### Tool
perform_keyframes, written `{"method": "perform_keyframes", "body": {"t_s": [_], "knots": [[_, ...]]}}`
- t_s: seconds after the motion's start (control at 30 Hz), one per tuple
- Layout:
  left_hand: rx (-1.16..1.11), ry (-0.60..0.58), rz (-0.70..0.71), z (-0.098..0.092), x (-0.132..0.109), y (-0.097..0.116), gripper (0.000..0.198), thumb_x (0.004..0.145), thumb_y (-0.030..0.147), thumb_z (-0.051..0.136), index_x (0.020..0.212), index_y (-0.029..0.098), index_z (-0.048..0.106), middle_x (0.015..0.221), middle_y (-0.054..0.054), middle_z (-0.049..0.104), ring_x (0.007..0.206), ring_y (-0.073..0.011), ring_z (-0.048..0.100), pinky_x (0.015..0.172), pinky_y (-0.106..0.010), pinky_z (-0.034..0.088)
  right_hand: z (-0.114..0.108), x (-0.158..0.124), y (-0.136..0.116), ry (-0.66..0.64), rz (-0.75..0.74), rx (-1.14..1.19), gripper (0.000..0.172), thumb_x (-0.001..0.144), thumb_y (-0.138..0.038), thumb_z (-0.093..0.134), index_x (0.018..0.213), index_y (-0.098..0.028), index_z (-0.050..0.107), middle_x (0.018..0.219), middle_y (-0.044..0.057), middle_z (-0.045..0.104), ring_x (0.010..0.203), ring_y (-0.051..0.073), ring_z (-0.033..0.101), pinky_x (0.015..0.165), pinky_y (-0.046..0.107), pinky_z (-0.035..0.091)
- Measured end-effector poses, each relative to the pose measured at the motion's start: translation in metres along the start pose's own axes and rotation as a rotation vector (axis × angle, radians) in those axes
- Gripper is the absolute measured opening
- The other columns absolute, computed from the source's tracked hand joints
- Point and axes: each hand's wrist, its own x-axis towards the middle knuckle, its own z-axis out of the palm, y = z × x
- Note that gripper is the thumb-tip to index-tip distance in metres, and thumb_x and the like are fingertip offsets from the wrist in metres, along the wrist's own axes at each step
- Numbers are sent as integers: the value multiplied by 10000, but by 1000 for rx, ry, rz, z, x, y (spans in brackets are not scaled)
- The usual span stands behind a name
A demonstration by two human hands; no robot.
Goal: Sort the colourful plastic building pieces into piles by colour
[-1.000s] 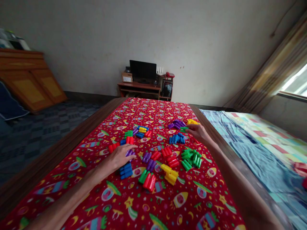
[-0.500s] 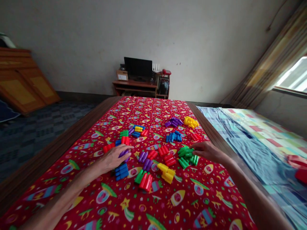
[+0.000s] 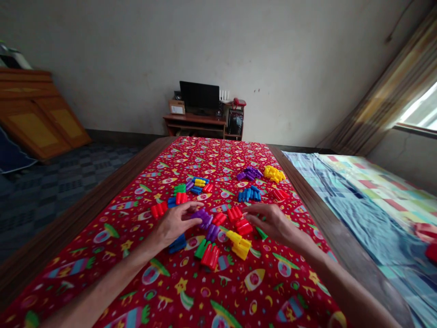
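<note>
so we're pinching purple ribbed plastic between the thumb and fingers of our left hand, over the middle of the spread; we're not really telling whether that's one block or two bunched up. our right hand is hovering just beside some glossy red ribbed plastic blocks, thumb and fingers slightly apart. nearer us, a chunky yellow plastic piece is lying on the red rocket-print cloth. further out, blue plastic blocks are sitting near a bright yellow plastic pile, and a black flat monitor is standing beyond.
</note>
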Motion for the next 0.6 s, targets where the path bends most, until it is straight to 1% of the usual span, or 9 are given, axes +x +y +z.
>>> {"method": "perform_keyframes", "body": {"t_s": [0.07, 0.13, 0.2, 0.3, 0.37, 0.4, 0.47, 0.53, 0.6], "knots": [[0, 0, 49, 7, -4, 9, 415, 725, 469, 693, 1035, 192, 695, 992, -58, 746, 920, -243, 699, 841, -361, 582, 25, 8, -14, -24, -163, -62, 276, 957, -304, 515, 1152, -174, 662, 1043, 101, 712, 821, 161, 662, 725, 259, 512], [81, -7, 119, 10, -6, 14, 309, 769, 416, 665, 993, 208, 708, 992, -49, 747, 934, -233, 697, 879, -352, 566, 46, 16, -15, -16, -268, -202, 289, 940, -261, 541, 1202, -170, 623, 1146, 136, 674, 997, 211, 638, 833, 321, 525], [195, -15, 188, 12, -7, 13, 228, 811, 360, 625, 965, 216, 712, 993, -50, 744, 946, -226, 694, 903, -347, 553, 61, 23, -5, 13, -256, -369, 319, 902, -200, 572, 1217, -157, 603, 1167, 159, 653, 1097, 257, 593, 906, 384, 515], [326, 7, 263, 13, -6, 1, 245, 856, 321, 554, 1029, 216, 692, 1051, -74, 726, 995, -232, 682, 924, -365, 543, 71, 28, 20, -7, -196, -513, 331, 848, -125, 599, 1177, -153, 613, 1061, 157, 667, 1016, 263, 612, 899, 394, 522], [368, 25, 295, 15, -5, -9, 297, 875, 326, 517, 1101, 208, 669, 1111, -93, 706, 1052, -243, 664, 949, -384, 531, 74, 26, 32, -28, -234, -502, 278, 847, -112, 591, 1117, -167, 629, 978, 133, 673, 937, 238, 625, 874, 371, 533], [374, 27, 305, 16, -5, -13, 319, 885, 334, 499, 1128, 204, 658, 1131, -99, 699, 1072, -246, 656, 959, -388, 526, 74, 25, 35, -21, -263, -470, 248, 850, -114, 586, 1087, -171, 632, 948, 120, 672, 913, 227, 626, 861, 361, 538], [372, 0, 314, 18, -5, -18, 344, 911, 351, 464, 1162, 201, 646, 1149, -103, 691, 1091, -245, 648, 969, -385, 520, 70, 24, 37, 25, -301, -380, 217, 860, -139, 585, 1071, -166, 626, 951, 112, 674, 927, 214, 630, 858, 347, 540], [364, -46, 312, 18, -7, -19, 351, 938, 368, 441, 1178, 206, 639, 1155, -99, 690, 1086, -236, 650, 958, -370, 526, 59, 25, 35, 89, -302, -288, 221, 870, -185, 596, 1089, -163, 623, 995, 111, 685, 962, 203, 639, 866, 332, 533], [361, -89, 310, 17, -9, -18, 358, 956, 382, 427, 1189, 207, 635, 1164, -95, 688, 1076, -228, 653, 947, -356, 532, 38, 29, 34, 150, -256, -230, 237, 884, -240, 600, 1109, -172, 632, 1026, 102, 701, 959, 190, 654, 862, 318, 525]]}}
